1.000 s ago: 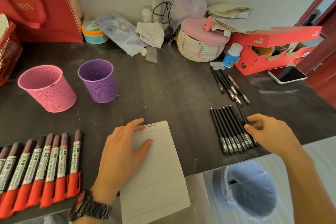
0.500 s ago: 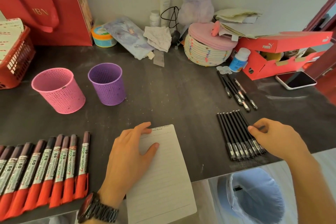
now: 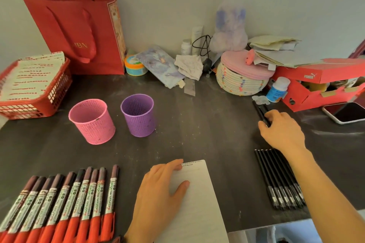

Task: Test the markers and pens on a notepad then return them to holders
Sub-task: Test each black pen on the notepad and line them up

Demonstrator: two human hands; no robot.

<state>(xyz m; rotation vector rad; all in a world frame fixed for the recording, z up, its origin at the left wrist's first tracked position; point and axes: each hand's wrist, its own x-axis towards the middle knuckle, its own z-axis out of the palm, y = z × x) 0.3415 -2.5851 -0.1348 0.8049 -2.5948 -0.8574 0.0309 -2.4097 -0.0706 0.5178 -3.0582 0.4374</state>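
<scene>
The left hand [image 3: 160, 189] lies flat with straight, spread fingers on the white lined notepad [image 3: 199, 203], pressing it to the dark tabletop [image 3: 197, 124] at the near edge. The notepad's bottom is cut off by the frame, and the small scribbles along its top line are too fine to read. The right hand [image 3: 282, 130] reaches to the far right, its grip narrow: thumb and curled fingers pinch the loose cluster of black pens [image 3: 260, 111], which lies on the tabletop. The hand covers the pens' near ends, so how many it clasps cannot be told. Nearer, under the right forearm, a tidy row of slim black pens [image 3: 276, 181] lies side by side, its right part hidden by the arm. At the near left lies a row of red-bodied markers with dark caps [image 3: 65, 201], touching one another, their lower ends cut off by the frame. Left of centre, farther back, the pink perforated cup holder [image 3: 91, 120] and the purple perforated cup holder [image 3: 139, 115] stand upright just beside each other; little of their insides shows. A white-edged phone [image 3: 345, 113] lies partly out of frame at the right, near a red shoebox [image 3: 308, 92].
</scene>
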